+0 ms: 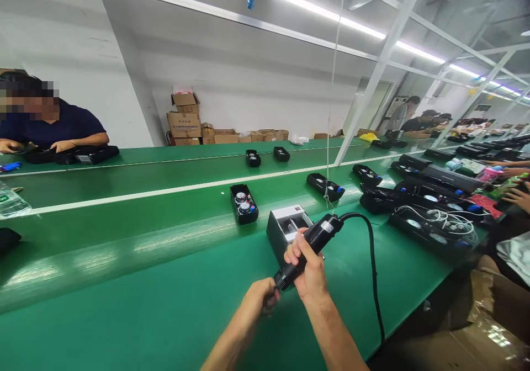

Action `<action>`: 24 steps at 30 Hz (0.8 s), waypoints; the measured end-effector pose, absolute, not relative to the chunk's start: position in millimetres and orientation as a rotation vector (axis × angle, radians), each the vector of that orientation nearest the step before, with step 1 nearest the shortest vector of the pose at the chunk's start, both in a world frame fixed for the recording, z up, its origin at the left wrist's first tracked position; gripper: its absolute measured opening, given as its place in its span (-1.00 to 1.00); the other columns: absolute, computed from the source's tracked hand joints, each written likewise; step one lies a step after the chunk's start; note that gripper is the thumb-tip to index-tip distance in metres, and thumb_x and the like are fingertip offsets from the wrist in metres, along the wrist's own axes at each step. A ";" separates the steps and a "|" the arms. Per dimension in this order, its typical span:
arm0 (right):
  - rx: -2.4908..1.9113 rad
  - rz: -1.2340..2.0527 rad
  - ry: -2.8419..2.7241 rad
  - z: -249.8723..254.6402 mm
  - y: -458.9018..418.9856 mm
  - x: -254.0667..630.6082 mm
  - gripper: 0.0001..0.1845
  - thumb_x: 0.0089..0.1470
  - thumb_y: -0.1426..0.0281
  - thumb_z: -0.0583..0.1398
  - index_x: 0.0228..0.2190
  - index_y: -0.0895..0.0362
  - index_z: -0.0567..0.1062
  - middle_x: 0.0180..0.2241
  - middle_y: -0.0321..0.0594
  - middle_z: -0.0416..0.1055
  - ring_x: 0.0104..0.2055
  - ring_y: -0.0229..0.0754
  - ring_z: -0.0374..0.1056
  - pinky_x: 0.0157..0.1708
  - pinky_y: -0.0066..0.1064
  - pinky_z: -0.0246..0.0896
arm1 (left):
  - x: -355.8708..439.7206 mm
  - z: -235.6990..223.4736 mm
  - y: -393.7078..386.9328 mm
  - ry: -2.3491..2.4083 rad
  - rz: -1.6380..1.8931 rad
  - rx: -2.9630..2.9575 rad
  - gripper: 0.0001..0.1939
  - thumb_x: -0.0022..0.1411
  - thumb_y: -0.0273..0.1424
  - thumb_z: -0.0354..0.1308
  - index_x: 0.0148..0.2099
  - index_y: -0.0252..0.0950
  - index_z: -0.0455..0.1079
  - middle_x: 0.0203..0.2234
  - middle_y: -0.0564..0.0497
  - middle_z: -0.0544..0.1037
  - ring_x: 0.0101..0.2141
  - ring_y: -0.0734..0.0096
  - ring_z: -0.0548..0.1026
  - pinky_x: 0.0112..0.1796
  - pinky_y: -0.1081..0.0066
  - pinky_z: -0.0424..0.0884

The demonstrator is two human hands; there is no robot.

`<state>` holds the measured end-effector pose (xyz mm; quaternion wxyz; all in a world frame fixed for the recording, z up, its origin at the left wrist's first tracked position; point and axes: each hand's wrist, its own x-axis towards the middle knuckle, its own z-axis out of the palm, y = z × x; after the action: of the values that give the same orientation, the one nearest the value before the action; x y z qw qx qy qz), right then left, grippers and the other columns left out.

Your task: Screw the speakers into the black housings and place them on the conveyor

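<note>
My right hand (309, 269) is wrapped round the body of a black electric screwdriver (323, 231), which slants with its nose down to the left. At that nose, my left hand (260, 298) has its fingers closed; the bit and anything small between the fingers are hidden. A cord hangs from the screwdriver's rear end, and a thin line from above meets it there. Just behind the tool stands a small grey-and-black box-shaped device (275, 237), partly covered by my right hand. Farther back lies an open black case (244, 204) with two round speaker-like parts.
More black cases (325, 186) lie along the green bench (124, 316). On the right are stacked cases and white cables (451, 222). A person (53, 122) works at the far left; other people are at the right. Cardboard boxes (184, 125) stand by the wall.
</note>
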<state>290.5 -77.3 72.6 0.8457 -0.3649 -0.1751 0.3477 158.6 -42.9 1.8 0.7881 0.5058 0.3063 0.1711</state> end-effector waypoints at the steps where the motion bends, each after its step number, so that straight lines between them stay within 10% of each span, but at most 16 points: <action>1: -0.763 0.731 -0.355 73.8 -77.3 291.9 -0.52 -0.12 0.21 0.53 -0.24 0.03 0.45 -0.62 -0.56 0.17 -0.63 -0.41 0.07 -0.55 -0.51 0.09 | 154.6 2.7 -42.6 0.626 0.373 1.068 -0.54 0.08 0.06 0.16 -0.34 -0.28 0.38 -0.58 0.13 0.27 -0.56 0.53 0.11 -0.45 0.44 0.11; 10: -0.695 0.748 -0.251 82.2 -76.6 303.6 -0.49 -0.18 0.24 0.56 -0.26 0.04 0.45 -0.62 -0.57 0.17 -0.63 -0.44 0.03 -0.57 -0.55 0.09 | 130.4 -3.4 -36.9 0.542 0.423 1.250 -0.39 0.22 0.17 0.21 -0.15 -0.35 0.55 -0.33 -0.04 0.57 -0.31 0.32 0.43 -0.16 0.33 0.29; 16: -0.700 0.738 -0.227 84.4 -77.6 302.1 -0.50 -0.17 0.25 0.56 -0.28 0.05 0.44 -0.62 -0.57 0.16 -0.63 -0.44 0.02 -0.58 -0.56 0.08 | 130.3 5.3 -47.1 0.705 0.520 1.758 -0.54 0.48 -0.04 -0.07 -0.29 -0.24 0.44 -0.39 0.06 0.44 -0.31 0.33 0.35 -0.23 0.36 0.19; 24: -0.698 0.781 -0.207 88.6 -75.8 302.6 -0.47 -0.22 0.25 0.57 -0.29 0.05 0.43 -0.61 -0.60 0.14 -0.64 -0.46 0.01 -0.58 -0.57 0.08 | 139.8 2.2 -48.0 0.599 0.463 1.159 -0.57 0.22 0.01 0.13 -0.43 -0.26 0.32 -0.57 0.13 0.19 -0.45 0.42 0.14 -0.34 0.39 0.14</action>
<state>302.6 -75.8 88.6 0.8608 -0.3327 -0.0986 0.3722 139.8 -48.0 2.2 0.7699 0.5343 0.2761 0.2134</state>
